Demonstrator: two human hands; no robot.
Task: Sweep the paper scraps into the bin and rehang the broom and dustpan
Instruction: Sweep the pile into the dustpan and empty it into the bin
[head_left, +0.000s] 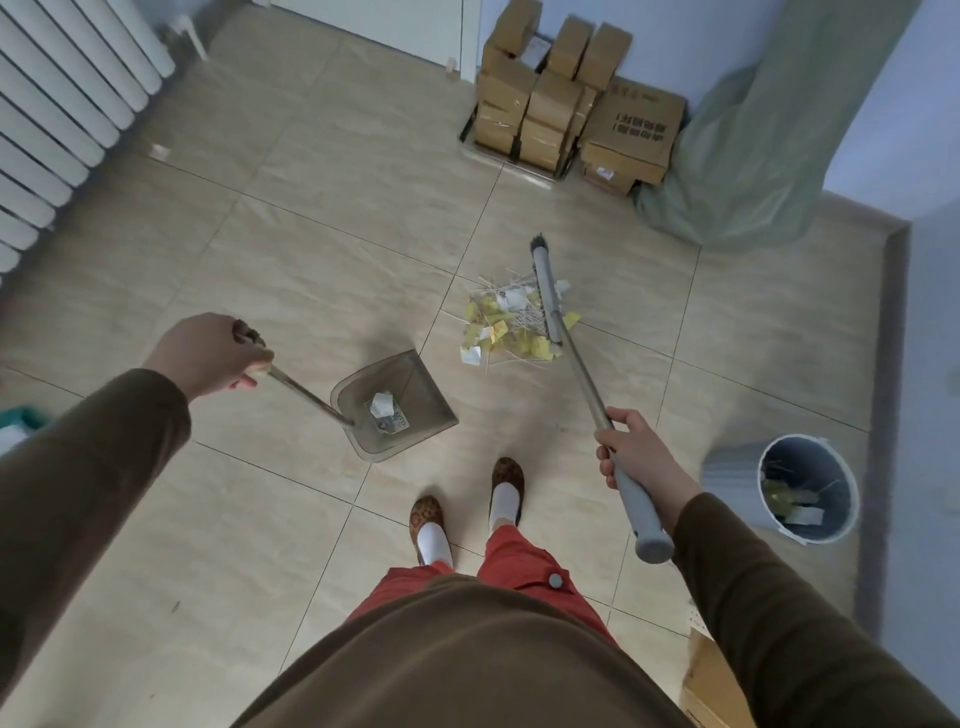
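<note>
A pile of yellow and white paper scraps (498, 325) lies on the tiled floor ahead of my feet. My right hand (631, 449) grips the broom handle, and the grey broom head (545, 291) rests on the far right side of the pile. My left hand (208, 356) holds the long handle of a translucent brown dustpan (410, 389), which sits on the floor left of the pile with a couple of scraps inside. A grey round bin (831, 525) stands at the right with some scraps in it.
Stacked cardboard boxes (566, 104) and a green plastic bag (753, 156) stand against the far wall. A white radiator (62, 114) lines the left wall. Another cardboard box (711, 686) is at my lower right. My slippered feet (467, 514) are just behind the dustpan.
</note>
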